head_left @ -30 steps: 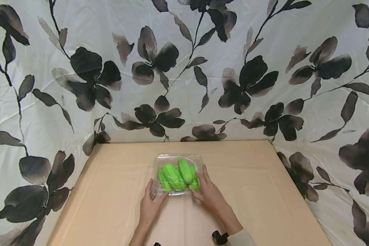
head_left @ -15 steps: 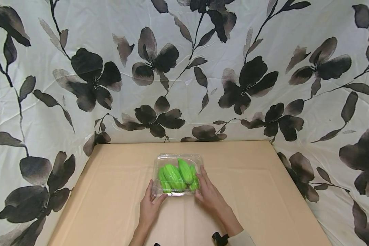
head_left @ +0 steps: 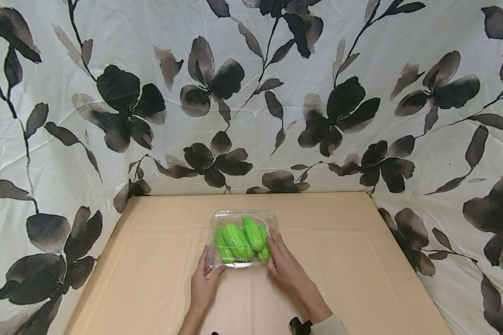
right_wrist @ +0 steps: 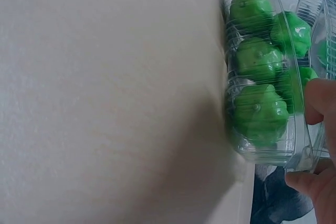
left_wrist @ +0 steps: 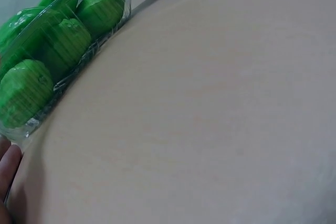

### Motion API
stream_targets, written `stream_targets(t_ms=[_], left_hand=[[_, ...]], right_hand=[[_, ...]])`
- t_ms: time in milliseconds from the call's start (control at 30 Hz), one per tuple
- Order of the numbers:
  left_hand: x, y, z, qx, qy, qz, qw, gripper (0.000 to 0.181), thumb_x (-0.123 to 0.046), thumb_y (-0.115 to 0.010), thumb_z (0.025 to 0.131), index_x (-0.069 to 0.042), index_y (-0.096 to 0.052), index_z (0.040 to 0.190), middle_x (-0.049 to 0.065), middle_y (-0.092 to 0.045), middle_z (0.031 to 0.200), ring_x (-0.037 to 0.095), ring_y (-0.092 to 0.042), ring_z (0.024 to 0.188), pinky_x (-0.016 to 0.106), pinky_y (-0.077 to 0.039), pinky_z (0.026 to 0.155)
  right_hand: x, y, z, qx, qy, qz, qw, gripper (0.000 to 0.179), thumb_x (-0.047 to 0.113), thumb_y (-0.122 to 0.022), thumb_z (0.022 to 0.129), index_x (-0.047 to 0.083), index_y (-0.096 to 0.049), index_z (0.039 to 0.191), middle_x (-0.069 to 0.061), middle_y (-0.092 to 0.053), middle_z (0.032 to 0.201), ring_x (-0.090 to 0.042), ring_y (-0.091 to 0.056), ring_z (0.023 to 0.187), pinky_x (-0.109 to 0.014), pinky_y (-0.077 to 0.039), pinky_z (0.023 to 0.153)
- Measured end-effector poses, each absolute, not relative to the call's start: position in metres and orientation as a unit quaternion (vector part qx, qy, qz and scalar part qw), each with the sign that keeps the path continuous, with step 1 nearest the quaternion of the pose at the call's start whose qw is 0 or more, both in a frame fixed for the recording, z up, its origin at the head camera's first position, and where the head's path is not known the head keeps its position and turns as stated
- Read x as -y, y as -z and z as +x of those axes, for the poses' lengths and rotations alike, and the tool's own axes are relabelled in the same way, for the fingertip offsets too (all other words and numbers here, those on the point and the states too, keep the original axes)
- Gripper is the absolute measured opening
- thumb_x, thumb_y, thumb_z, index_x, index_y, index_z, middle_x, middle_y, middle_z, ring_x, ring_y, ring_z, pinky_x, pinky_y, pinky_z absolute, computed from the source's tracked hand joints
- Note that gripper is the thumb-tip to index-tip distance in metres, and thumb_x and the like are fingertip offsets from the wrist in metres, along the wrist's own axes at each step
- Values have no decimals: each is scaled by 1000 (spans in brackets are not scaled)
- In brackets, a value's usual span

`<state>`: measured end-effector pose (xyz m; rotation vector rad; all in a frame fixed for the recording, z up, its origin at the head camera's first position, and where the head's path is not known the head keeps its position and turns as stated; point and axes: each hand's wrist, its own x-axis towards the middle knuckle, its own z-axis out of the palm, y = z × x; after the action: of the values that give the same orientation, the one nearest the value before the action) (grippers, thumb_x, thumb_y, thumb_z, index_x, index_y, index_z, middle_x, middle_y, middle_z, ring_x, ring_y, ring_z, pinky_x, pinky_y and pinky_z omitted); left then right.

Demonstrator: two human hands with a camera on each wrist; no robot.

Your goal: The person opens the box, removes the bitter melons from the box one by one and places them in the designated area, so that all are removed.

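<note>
A transparent plastic clamshell container (head_left: pixel 239 212) stands on the table with several bright green, ridged, elongated vegetables (head_left: pixel 237 240) inside. My left hand (head_left: pixel 203 284) holds its near left corner, thumb at the front edge and fingers along the left side. At the right side my right hand (head_left: pixel 291 269) has its fingers over the lid's edge. The right wrist view shows the thumb and a finger of the right hand (right_wrist: pixel 326 111) at the near corner of the container's rim (right_wrist: pixel 302 153). In the left wrist view, left fingertips (left_wrist: pixel 9 165) lie right below the container's corner.
A light tan covering lies over the tabletop (head_left: pixel 151 279), its far edge meeting the backdrop. White cloth (head_left: pixel 276 125) with dark flowers hangs behind and at both sides. A black strap device (head_left: pixel 299 325) sits on the right wrist.
My right thumb has moved off the front edge toward the right corner, and the right fingers have shifted slightly onto the lid's edge. The left hand and container have barely moved.
</note>
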<state>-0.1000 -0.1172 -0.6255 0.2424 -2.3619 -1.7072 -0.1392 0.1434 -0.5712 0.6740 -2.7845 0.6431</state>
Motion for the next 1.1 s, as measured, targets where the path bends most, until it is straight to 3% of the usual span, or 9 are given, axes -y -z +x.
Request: stream_targets(t_ms=[200, 433, 733, 867, 1000, 1100], left_hand=[[118, 626, -100, 799, 584, 85, 116, 87, -32, -79, 86, -16, -32, 158, 18, -43, 156, 39, -65, 119, 41, -59, 98], [120, 627, -100, 792, 594, 88, 110, 88, -33, -79, 85, -15, -32, 158, 13, -39, 159, 35, -65, 121, 31, -59, 97], [117, 627, -99, 799, 584, 83, 114, 86, -37, -76, 88, -14, -31, 158, 11, -40, 159, 35, -66, 120, 35, -60, 98], [116, 627, -97, 799, 583, 79, 125, 84, -34, -77, 88, -14, -34, 157, 13, -42, 158, 37, -67, 117, 41, -60, 98], [116, 629, -97, 800, 578, 76, 142, 80, -29, -78, 88, -14, -38, 155, 14, -45, 155, 36, -68, 115, 40, -60, 98], [117, 629, -98, 799, 577, 74, 153, 78, -26, -78, 88, -12, -39, 154, 17, -47, 153, 37, -68, 114, 38, -61, 97]], right_hand=[[-146, 570, -139, 941, -214, 237, 108, 64, -2, -61, 88, 3, -42, 149, -16, -30, 164, -41, -40, 145, -48, -44, 117], [-151, 568, -142, 936, -222, 247, 118, 71, -7, -65, 85, 8, -43, 150, -13, -33, 163, -35, -44, 143, -43, -49, 113], [-152, 570, -143, 940, -255, 204, 96, 64, -4, -57, 91, 11, -41, 152, -10, -20, 168, -33, -52, 137, -40, -61, 98], [-154, 567, -144, 930, -274, 209, 129, 64, -6, -58, 86, 5, -45, 148, -12, -27, 165, -32, -57, 131, -38, -63, 93], [-158, 563, -148, 904, -301, 240, 188, 68, -8, -63, 76, -4, -47, 143, -18, -39, 158, -34, -58, 129, -36, -64, 90], [-159, 560, -153, 889, -313, 253, 220, 68, -8, -64, 76, -6, -48, 141, -21, -45, 152, -36, -57, 130, -36, -64, 87]])
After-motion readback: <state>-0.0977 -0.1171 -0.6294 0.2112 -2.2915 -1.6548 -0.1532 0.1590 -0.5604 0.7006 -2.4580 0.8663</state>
